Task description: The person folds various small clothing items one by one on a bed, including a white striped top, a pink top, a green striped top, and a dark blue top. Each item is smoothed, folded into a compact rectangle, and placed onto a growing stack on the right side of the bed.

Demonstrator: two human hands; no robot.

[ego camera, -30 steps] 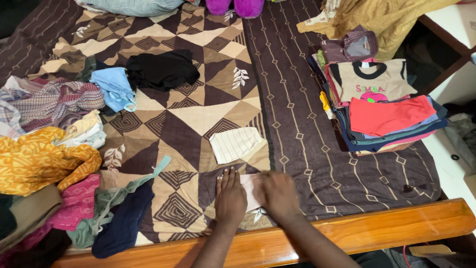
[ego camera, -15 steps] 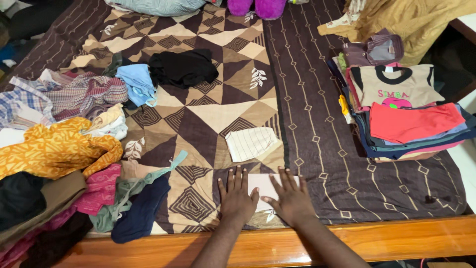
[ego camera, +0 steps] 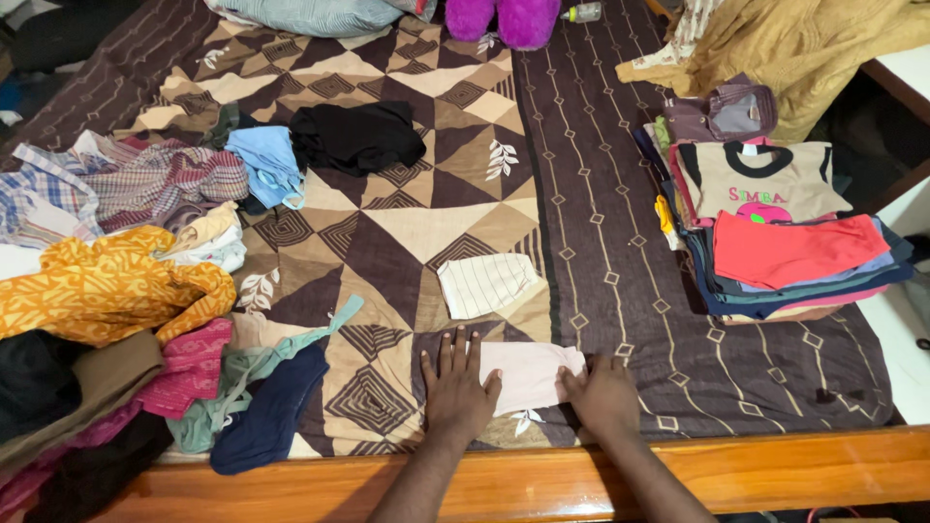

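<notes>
A small pale pink cloth (ego camera: 528, 373) lies flat on the patterned brown bedspread (ego camera: 407, 223) near the bed's front edge. My left hand (ego camera: 455, 387) rests flat on its left end, fingers spread. At the cloth's right end my right hand (ego camera: 603, 395) has its fingers curled on the edge. Just beyond the cloth lies a folded cream striped garment (ego camera: 486, 283).
A stack of folded clothes (ego camera: 775, 242) stands at the right, topped by a red piece and a beige shirt. A heap of unfolded clothes (ego camera: 116, 291) fills the left side. A black garment (ego camera: 356, 136) and a light blue one (ego camera: 266, 165) lie further back. A wooden bed rail (ego camera: 542, 479) runs along the front.
My right hand slid from the middle of the pink cloth to its right end and curled its fingers, uncovering more of the cloth. The left hand stayed in place.
</notes>
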